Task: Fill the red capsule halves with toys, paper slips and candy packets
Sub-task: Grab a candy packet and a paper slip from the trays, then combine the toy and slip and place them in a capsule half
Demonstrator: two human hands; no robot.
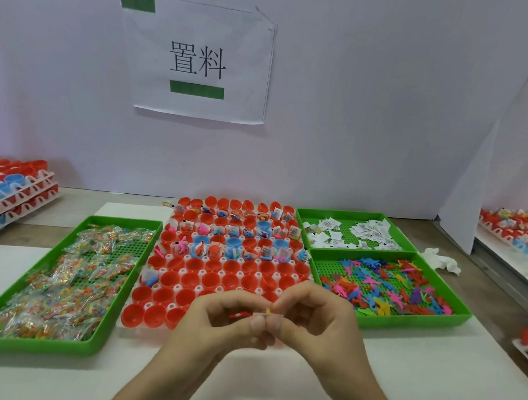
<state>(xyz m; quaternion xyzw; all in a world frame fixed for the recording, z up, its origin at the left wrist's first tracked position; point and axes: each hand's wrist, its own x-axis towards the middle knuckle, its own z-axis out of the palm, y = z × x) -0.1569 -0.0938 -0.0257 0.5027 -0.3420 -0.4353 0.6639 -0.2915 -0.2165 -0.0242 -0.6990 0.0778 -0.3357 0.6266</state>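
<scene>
Both hands meet low in front of the camera. The left hand (218, 325) and the right hand (324, 320) each pinch one end of a small clear packet (265, 314) between thumb and fingertips, with the other fingers loosely curled. Red and yellow bits show through the film, so it is probably a candy packet. Whether a toy is held with it is too small to tell. Gripped at both ends just above the near rows, it looks ready to be folded or straightened to fit a cup.

Right behind it, the red capsule halves (189, 279) sit mouth-up in a white rack (197, 288), which keeps the smooth, glossy, round cups from rolling. The near rows look empty. The far rows hold slips and bright toys, and a few blue halves (201, 238) sit among them.

Supplies flank the rack, likely so that either hand can reach them. On the left, a green tray (38, 345) is heaped with crinkly cellophane candy packets (72, 276). On the right, one green tray (347, 213) holds white printed paper slips (370, 230), and a nearer green tray (411, 321) holds flat, many-coloured toy figures (383, 283). All three trays have perforated floors.

Farther out are stacked racks (18, 186) at the left edge, a crumpled tissue (441, 261), and a paper sign (199, 61) taped to the wall.
</scene>
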